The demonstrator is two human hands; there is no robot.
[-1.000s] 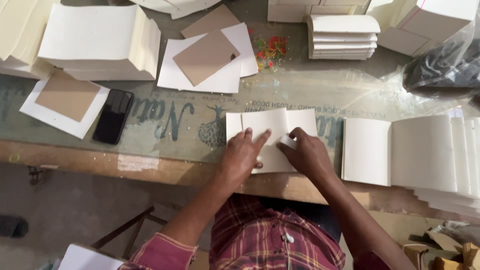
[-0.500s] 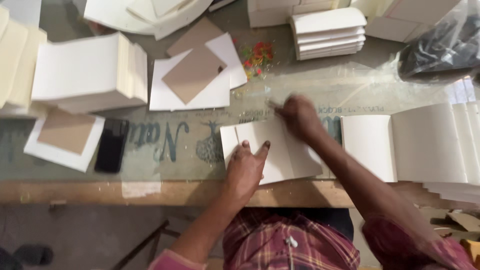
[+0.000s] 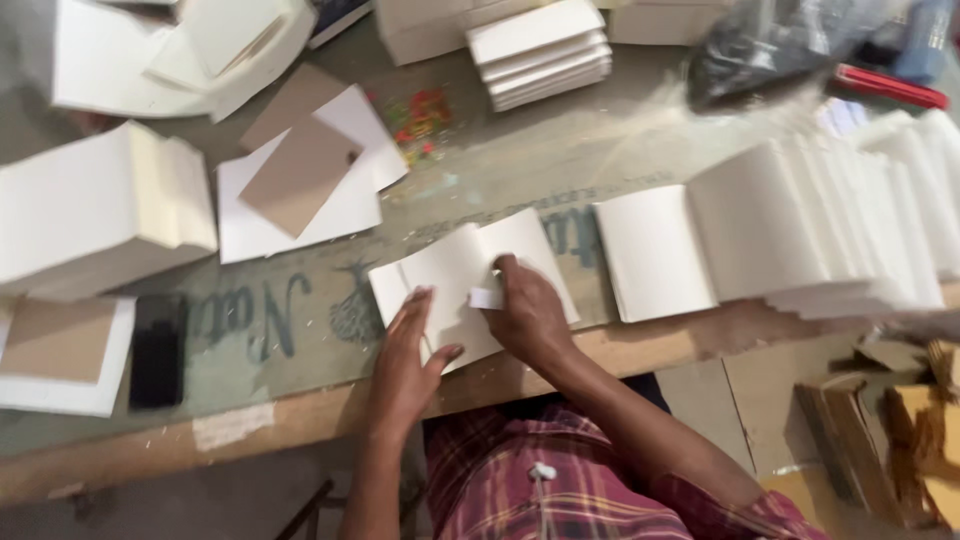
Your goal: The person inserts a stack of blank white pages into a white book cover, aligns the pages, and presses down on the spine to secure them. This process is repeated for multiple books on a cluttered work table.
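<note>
White paper fills the right hand's (image 3: 527,312) grip: a small slip (image 3: 486,297) pinched between thumb and fingers over an unbound, cream paper booklet (image 3: 470,280) lying near the table's (image 3: 300,420) front wooden edge. Half a second ago that hand reached past the booklet's far edge; now it has drawn back onto the page. The left hand (image 3: 408,358) stays flat, fingers spread, pressing the booklet's left half. To the right lies an overlapping row of matching matte folded sections (image 3: 800,230); a black phone (image 3: 158,350) rests far left.
</note>
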